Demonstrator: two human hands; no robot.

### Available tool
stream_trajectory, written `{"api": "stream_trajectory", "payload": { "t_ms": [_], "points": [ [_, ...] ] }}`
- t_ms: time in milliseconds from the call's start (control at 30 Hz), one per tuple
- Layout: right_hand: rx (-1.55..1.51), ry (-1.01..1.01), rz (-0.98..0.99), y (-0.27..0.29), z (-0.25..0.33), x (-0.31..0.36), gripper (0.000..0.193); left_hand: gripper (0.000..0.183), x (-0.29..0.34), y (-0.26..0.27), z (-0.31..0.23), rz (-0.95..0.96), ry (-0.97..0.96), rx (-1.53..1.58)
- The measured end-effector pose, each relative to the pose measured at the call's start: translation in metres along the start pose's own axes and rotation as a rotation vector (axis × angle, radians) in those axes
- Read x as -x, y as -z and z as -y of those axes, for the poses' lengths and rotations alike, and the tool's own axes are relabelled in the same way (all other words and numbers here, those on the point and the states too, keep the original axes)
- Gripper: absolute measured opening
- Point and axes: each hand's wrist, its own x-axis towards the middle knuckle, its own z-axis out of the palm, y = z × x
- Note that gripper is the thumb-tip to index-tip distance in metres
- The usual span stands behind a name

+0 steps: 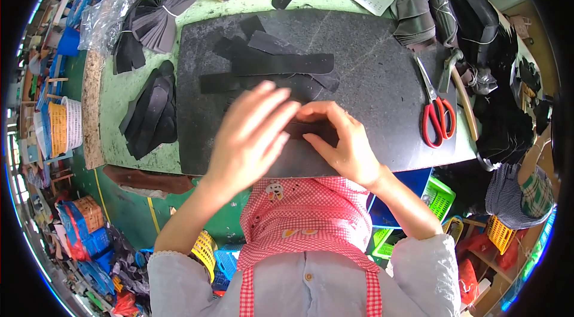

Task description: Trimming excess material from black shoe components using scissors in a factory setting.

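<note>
My left hand (254, 132) hovers over the near part of a black work mat (382, 66), its fingers stretched out, slightly smeared and holding nothing that I can see. To its right, my right hand (347, 146) curls thumb and fingers around a dark strip of material (311, 130), close to the mat's near edge. Part of this strip is hidden by the fingers. Just beyond both hands lies a loose pile of black strips (281, 64), crossing one another at different angles.
Red-handled scissors (438, 117) and a hammer (463, 96) lie at the right. Bundled grey strips (158, 21) and a stack of black pieces (149, 111) are at the left. More tied bundles (415, 15) stand far right. Another person (526, 191) is at the right rim.
</note>
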Motion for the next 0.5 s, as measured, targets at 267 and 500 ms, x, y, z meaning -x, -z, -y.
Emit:
{"api": "stream_trajectory", "payload": {
  "t_ms": [267, 500],
  "points": [
    [0.227, 0.037, 0.169, 0.068, 0.018, 0.068, 0.018, 0.085, 0.017, -0.022, -0.006, 0.334, -0.070, -0.126],
    [1.031, -0.268, -0.371, 0.158, -0.017, 0.084, 0.048, 0.085, 0.029, -0.011, -0.005, 0.381, -0.139, -0.106]
  ]
}}
